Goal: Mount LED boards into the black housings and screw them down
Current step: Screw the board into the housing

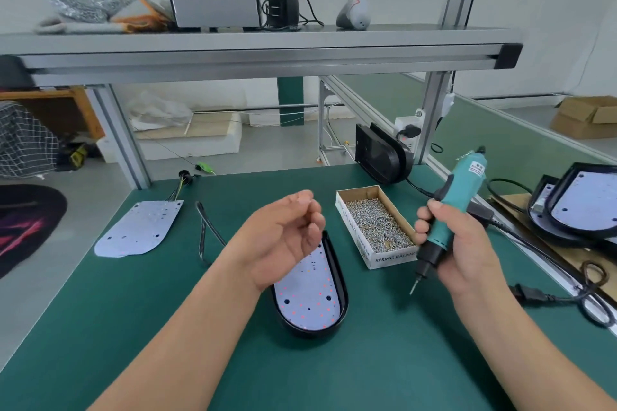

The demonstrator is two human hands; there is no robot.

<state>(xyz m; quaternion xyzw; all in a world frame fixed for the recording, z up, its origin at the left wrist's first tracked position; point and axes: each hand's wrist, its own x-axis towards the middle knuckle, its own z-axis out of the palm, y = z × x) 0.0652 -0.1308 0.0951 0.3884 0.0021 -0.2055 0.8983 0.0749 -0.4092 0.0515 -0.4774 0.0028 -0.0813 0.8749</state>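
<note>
**A:** Where is the LED board [309, 300]?

**B:** It lies flat inside the black housing [342, 290], right under the left grip [287, 230] and a bit nearer the person. The housing sits on the green bench [384, 360].

**A:** What is the left grip doing?

**B:** It hangs over the far end of the housing with its fingers loosely curled. I cannot tell if a tiny screw hides in there.

**A:** And the right grip [457, 240]?

**B:** Its fingers are wrapped tight round the blue-green screwdriver [464, 187]. The tip points down in the air, off to the right of the housing, and touches nothing.

**A:** Where are the screws [377, 227]?

**B:** In a little cardboard box [395, 259] between the two grips, just beside the right one.

**A:** How will the board feel?

**B:** I think it is thin, light and stiff, like a card. The little lights on top could get hurt, so hold it by its edges, not on the dots. It looks seated, so it may only need a soft push near a hole.

**A:** And the housing?

**B:** It looks like hard plastic with a smooth rim. It may slide on the bench when the screwdriver pushes, so the left grip should hold its rim steady.

**A:** The screws?

**B:** They are very small and easy to drop. Pinch one by the head.

**A:** Anything else?

**B:** A spare board [140, 227] lies well off to the left of the left grip.
</note>
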